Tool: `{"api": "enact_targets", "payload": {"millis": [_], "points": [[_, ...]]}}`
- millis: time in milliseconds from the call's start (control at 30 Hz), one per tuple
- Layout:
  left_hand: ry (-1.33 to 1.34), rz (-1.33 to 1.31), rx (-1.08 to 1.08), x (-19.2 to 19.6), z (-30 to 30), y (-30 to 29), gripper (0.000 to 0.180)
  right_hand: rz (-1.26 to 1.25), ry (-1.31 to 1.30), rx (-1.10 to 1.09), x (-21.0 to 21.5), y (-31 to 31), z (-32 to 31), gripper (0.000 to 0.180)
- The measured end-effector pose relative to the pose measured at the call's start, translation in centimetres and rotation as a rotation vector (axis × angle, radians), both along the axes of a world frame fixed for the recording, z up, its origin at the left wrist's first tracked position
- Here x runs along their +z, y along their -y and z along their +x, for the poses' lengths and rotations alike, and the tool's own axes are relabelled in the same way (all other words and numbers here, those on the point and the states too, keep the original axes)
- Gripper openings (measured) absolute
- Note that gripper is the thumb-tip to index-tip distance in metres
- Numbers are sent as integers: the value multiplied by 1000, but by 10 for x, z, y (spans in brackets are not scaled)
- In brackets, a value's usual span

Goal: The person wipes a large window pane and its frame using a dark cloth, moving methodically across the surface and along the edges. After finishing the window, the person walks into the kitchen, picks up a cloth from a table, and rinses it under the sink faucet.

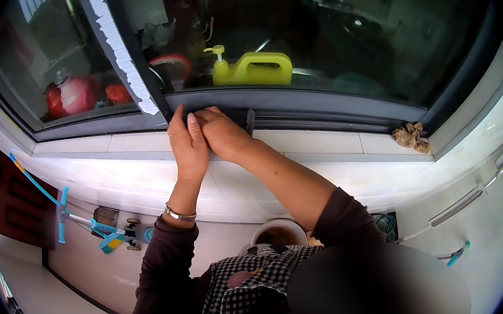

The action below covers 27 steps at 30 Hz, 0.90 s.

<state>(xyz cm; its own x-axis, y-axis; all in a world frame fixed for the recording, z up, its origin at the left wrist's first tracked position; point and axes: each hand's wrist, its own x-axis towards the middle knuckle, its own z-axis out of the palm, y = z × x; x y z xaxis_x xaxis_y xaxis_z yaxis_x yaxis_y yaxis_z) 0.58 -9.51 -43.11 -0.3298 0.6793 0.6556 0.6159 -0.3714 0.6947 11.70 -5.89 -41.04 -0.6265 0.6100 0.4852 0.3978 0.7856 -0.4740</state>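
Both my hands meet at the lower rail of a dark grey sliding window [307, 101], just right of its upright bar. My left hand [188, 143], a silver bracelet at its wrist, has its fingers closed together and pointing up at the frame. My right hand [224, 135] reaches in from the right, its fingers curled beside the left thumb. A dark, flat piece [246, 119] sticks out past the right knuckles, along the window track. What my fingers grip is hidden behind the hands. White, ragged tape [116, 36] runs down the upright bar.
Behind the glass stands a yellow-green pump jug [252, 70]. A crumpled brown clump [412, 138] lies at the right of the tiled sill [324, 142]. Below are a bucket [280, 231] of brownish liquid, a blue scooter [101, 225] and a dark red door [5, 191].
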Motion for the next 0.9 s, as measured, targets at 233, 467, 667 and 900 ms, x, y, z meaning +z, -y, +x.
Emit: {"api": "enact_targets", "payload": {"millis": [233, 467, 667, 900], "points": [[-358, 26, 73, -2, 3, 3, 42, 244, 192, -447, -16, 23, 83, 29], [-478, -9, 36, 8, 50, 1, 41, 200, 205, -993, -17, 40, 268, 41], [-540, -39, 68, 10, 58, 1, 42, 112, 328, -1040, -10, 34, 246, 33], [-533, -16, 89, 11, 45, 4, 50, 71, 298, -836, 1, 54, 157, 39]]}}
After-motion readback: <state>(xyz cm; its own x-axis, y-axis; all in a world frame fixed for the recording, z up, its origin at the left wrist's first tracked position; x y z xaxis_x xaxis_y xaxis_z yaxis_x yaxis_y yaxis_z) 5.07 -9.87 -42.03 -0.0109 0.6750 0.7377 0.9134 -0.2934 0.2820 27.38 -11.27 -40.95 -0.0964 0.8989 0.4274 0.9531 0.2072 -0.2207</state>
